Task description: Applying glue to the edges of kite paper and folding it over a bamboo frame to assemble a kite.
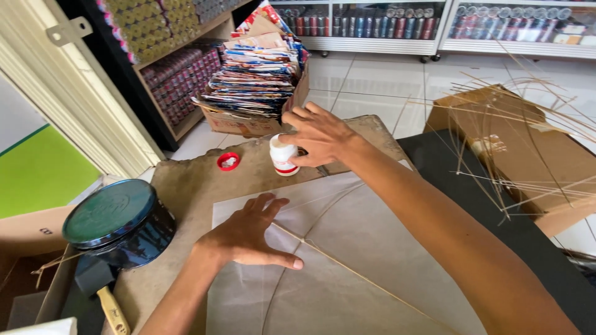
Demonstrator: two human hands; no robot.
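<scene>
My left hand (251,232) lies open and flat, fingers spread, pressing on a sheet of pale grey paper (372,248) that covers the near part of the surface (186,186). Thin bamboo sticks (347,267) lie on the paper, one straight and one bowed, crossing just beside my left thumb. My right hand (320,136) reaches forward and closes its fingers on a small white glue bottle (284,155) with a red band, standing upright on the surface just past the paper's far edge. The bottle's top is under my fingers, so I cannot tell how it looks. A red cap (228,161) lies on the surface near the bottle, to its left and apart from it.

On my left sits a round dark tin with a green lid (112,214), and beside it a tool with a wooden handle (112,310). Beyond the bottle stands a cardboard box stuffed with colourful folded paper (257,68). To my right a bundle of thin bamboo strips (528,136) fans over a brown cardboard box (534,155) on the tiled floor (372,80).
</scene>
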